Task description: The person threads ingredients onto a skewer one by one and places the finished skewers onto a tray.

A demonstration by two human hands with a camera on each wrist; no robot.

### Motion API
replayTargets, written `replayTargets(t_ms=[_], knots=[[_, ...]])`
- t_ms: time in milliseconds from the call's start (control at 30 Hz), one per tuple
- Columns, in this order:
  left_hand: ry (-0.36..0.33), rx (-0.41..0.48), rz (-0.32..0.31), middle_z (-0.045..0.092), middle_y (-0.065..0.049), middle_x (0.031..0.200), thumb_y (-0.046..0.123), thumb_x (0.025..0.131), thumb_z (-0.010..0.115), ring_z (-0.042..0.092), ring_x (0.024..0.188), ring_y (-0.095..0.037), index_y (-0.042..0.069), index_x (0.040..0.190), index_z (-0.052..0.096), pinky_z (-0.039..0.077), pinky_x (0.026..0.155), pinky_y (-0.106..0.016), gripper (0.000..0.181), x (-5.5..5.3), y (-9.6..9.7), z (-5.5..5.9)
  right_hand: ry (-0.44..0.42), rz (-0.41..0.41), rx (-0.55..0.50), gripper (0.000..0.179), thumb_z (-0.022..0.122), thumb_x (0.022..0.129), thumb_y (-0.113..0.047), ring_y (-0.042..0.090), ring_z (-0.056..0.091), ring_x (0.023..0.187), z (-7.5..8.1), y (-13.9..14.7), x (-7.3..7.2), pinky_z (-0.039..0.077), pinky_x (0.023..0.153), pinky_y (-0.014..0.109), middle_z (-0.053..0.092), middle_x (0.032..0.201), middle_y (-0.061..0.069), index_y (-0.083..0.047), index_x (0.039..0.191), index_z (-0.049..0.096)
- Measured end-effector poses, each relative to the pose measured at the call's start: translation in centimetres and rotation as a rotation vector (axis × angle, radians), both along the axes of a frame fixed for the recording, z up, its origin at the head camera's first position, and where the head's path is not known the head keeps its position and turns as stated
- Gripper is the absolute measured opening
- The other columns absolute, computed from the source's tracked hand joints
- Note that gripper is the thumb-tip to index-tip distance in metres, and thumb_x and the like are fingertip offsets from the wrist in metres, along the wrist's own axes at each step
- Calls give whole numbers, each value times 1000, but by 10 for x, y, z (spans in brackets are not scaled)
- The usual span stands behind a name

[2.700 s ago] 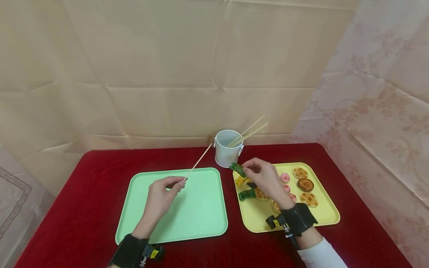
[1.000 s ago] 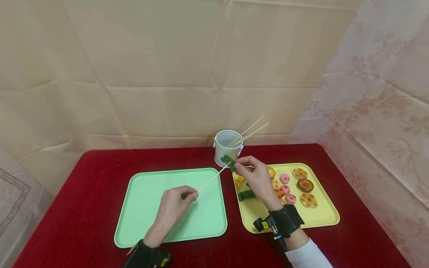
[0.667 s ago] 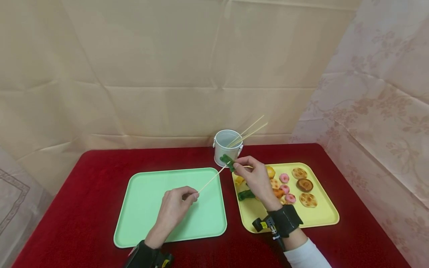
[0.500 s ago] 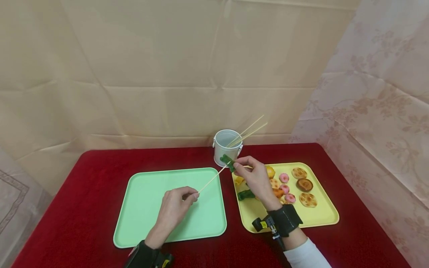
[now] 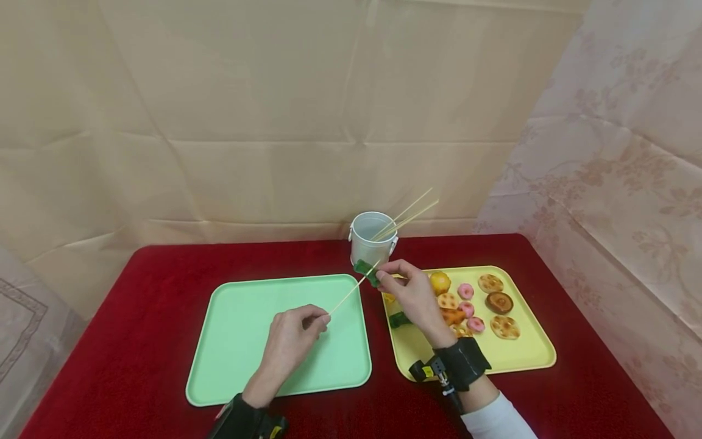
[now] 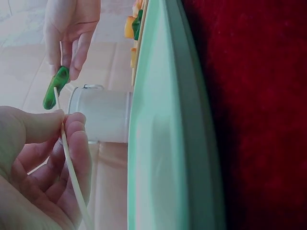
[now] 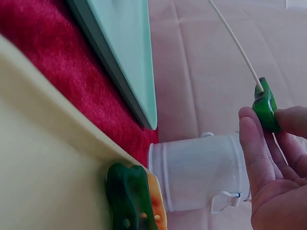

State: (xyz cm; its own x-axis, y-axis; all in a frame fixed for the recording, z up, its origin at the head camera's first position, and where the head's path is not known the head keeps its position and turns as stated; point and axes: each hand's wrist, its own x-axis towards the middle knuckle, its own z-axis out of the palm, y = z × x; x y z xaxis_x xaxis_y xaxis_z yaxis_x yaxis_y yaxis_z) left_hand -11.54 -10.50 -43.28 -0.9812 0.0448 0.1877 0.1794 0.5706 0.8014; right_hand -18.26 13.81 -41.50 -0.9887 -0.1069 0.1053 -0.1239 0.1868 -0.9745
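Note:
My left hand point(image 5: 293, 335) pinches a thin bamboo skewer point(image 5: 348, 296) between thumb and forefinger above the green tray point(image 5: 247, 341). My right hand point(image 5: 414, 296) holds a green pepper piece point(image 5: 364, 269) by one end, left of the yellow tray's back corner. Skewer and pepper meet: in the right wrist view the skewer point(image 7: 237, 45) runs into the pepper piece point(image 7: 265, 108). From the head, a pale tip shows past the pepper's upper edge. The left wrist view has the skewer point(image 6: 72, 170) crossing the left palm, its far end at the pepper point(image 6: 56, 88).
A white pail point(image 5: 368, 249) with several skewers point(image 5: 408, 216) stands behind the hands. On the yellow tray point(image 5: 521, 353) lie another green pepper piece point(image 5: 399, 319), pink rings point(image 5: 465, 291), a mushroom cap point(image 5: 499, 302) and browned round slices point(image 5: 504, 327). Red cloth covers the table point(image 5: 159, 317).
Skewer and pepper, apart at first, have come together. My left hand moved right and nearer me; the right moved left. Lately the pepper slid slightly toward the left hand, and the tip shows past it.

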Motion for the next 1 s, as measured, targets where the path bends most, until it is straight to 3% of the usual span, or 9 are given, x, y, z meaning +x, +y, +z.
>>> replayTargets(t_ms=[300, 433, 667, 1000], knots=[[-50, -5, 23, 68, 6, 69, 9, 96, 73, 57, 61, -7, 8, 91, 78, 38, 55, -23, 7, 0, 5, -1, 17, 15, -22, 21, 71, 100, -14, 27, 75, 92, -2, -3, 3, 60, 84, 30, 72, 107, 20, 2, 114, 69], [-80, 22, 0, 70, 3, 74, 8, 97, 70, 55, 62, -9, 5, 94, 78, 37, 55, -23, 9, 0, 4, 0, 26, 13, -19, 22, 70, 101, -15, 28, 74, 93, -3, -3, 2, 60, 84, 29, 72, 107, 19, 2, 115, 69], [-69, 60, -29, 64, 5, 72, 8, 96, 74, 57, 60, -8, 9, 96, 79, 42, 57, -24, 5, -1, 4, 1, 29, 24, -3, 21, 70, 101, -16, 28, 75, 94, -2, -5, 4, 59, 85, 30, 71, 108, 18, 1, 114, 70], [-125, 181, -33, 73, -5, 74, 10, 94, 76, 67, 61, -13, 2, 94, 79, 54, 59, -25, 8, -3, 6, -2, 28, 41, 23, 19, 71, 99, -12, 29, 76, 91, -3, -14, 10, 60, 82, 31, 70, 108, 15, -2, 115, 72]])
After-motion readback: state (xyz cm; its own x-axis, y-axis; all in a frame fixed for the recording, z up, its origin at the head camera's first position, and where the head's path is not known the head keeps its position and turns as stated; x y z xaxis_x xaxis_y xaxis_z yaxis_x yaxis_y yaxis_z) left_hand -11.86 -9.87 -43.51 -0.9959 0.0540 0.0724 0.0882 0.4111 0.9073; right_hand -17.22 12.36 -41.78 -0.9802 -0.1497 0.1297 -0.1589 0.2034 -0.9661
